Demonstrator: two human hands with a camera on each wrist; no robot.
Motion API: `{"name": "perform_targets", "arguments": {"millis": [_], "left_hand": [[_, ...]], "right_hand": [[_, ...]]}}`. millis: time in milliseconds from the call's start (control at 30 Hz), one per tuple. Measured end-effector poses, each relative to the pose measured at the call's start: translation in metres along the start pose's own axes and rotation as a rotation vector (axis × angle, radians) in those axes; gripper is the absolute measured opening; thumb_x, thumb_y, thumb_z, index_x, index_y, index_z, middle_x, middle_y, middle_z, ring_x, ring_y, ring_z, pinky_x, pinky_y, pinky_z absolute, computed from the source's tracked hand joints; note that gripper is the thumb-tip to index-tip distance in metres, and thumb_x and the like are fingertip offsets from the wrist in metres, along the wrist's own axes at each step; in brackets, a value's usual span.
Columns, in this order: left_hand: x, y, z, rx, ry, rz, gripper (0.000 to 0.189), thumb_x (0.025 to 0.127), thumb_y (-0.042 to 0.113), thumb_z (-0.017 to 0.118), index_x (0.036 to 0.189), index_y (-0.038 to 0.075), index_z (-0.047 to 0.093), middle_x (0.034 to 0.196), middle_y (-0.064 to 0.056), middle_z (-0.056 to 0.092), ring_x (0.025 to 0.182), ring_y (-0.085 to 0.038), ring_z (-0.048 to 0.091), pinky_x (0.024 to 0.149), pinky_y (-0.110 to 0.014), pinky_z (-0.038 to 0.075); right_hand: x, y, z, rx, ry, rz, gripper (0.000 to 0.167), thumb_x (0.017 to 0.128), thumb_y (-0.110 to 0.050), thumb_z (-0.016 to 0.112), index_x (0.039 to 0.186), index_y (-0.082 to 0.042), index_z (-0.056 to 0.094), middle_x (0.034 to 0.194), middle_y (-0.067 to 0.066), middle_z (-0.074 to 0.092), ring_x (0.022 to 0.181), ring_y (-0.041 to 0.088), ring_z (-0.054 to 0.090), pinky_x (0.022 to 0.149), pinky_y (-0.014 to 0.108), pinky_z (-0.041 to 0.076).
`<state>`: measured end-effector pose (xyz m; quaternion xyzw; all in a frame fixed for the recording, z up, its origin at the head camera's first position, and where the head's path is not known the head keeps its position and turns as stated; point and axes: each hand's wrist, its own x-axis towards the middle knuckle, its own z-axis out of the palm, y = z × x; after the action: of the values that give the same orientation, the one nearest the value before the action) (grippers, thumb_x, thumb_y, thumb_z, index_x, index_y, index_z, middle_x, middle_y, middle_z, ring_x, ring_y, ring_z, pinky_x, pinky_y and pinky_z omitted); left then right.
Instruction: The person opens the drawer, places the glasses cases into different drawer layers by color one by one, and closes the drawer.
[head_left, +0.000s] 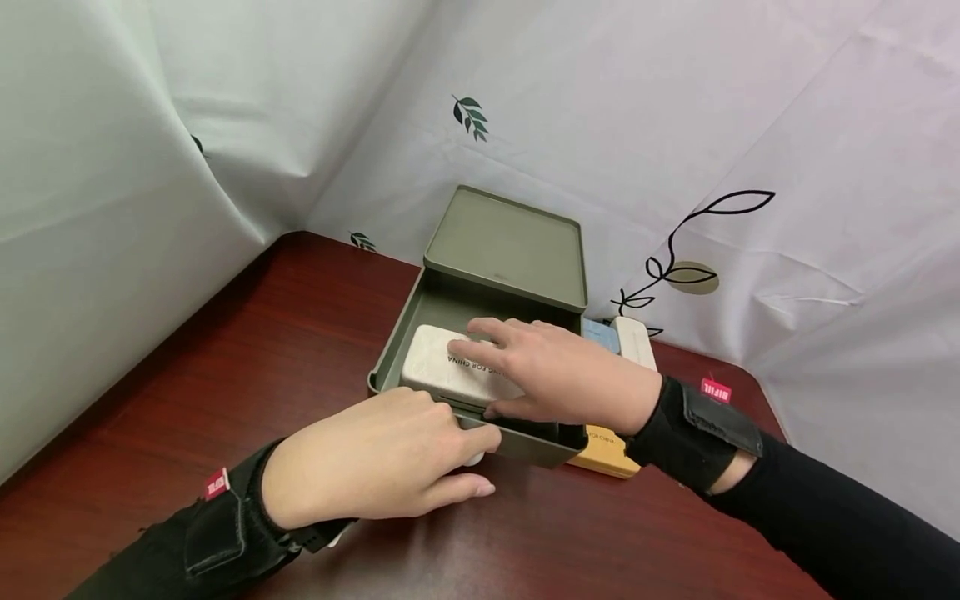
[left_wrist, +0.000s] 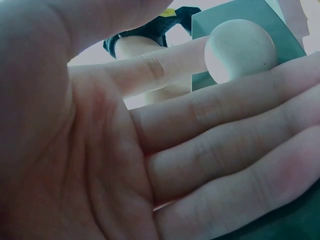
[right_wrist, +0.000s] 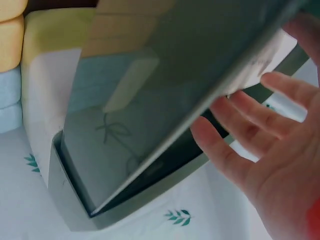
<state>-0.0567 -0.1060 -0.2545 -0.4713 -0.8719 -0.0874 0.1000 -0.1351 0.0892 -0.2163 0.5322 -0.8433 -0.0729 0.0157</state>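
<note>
A grey-green drawer [head_left: 395, 335] stands pulled out from under its rimmed top [head_left: 510, 242]. In it lies a white case [head_left: 431, 358] with dark lettering. My right hand [head_left: 543, 367] is over the case's right part, fingers spread on its top and thumb at its near side; in the right wrist view those fingers look loosely extended. At the drawer's front, my left hand [head_left: 382, 458] has the round white knob [left_wrist: 240, 51] between index and middle fingers, thumb apart. The head view mostly hides the knob under that hand.
Right of the drawer are a blue case [head_left: 602, 335], a white case [head_left: 636, 342] and a yellow case [head_left: 607, 452], partly hidden by the right arm. Everything stands on a dark red tabletop [head_left: 300, 333]. A white curtain [head_left: 337, 125] with leaf prints hangs behind.
</note>
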Motion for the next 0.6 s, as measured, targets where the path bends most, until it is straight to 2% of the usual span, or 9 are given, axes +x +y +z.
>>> {"name": "perform_targets", "arguments": {"millis": [133,300,600], "left_hand": [[-0.001,0.000,0.000,0.006,-0.002,-0.005,0.027,0.093,0.044,0.058,0.083,0.020,0.052,0.048,0.015,0.033,0.042,-0.003,0.030,0.044,-0.018,0.027],[-0.001,0.000,0.000,0.004,-0.006,-0.010,0.026,0.093,0.044,0.058,0.085,0.020,0.053,0.048,0.015,0.034,0.043,-0.003,0.032,0.045,-0.019,0.028],[-0.001,0.002,-0.001,0.014,-0.008,-0.014,0.026,0.093,0.044,0.058,0.085,0.020,0.053,0.048,0.014,0.034,0.043,-0.003,0.031,0.044,-0.019,0.028]], "right_hand": [[-0.001,-0.006,0.002,-0.068,0.062,-0.027,0.061,0.082,-0.029,0.076,0.134,-0.014,0.049,0.132,0.011,0.054,0.096,0.020,0.062,0.076,0.031,0.055],[0.000,-0.011,0.000,-0.103,0.055,-0.005,0.060,0.081,-0.031,0.077,0.133,-0.015,0.051,0.130,0.010,0.056,0.099,0.019,0.063,0.074,0.032,0.056],[0.003,-0.012,0.000,-0.138,0.066,0.011,0.056,0.080,-0.031,0.077,0.130,-0.015,0.056,0.126,0.009,0.059,0.092,0.018,0.065,0.069,0.031,0.057]]}}
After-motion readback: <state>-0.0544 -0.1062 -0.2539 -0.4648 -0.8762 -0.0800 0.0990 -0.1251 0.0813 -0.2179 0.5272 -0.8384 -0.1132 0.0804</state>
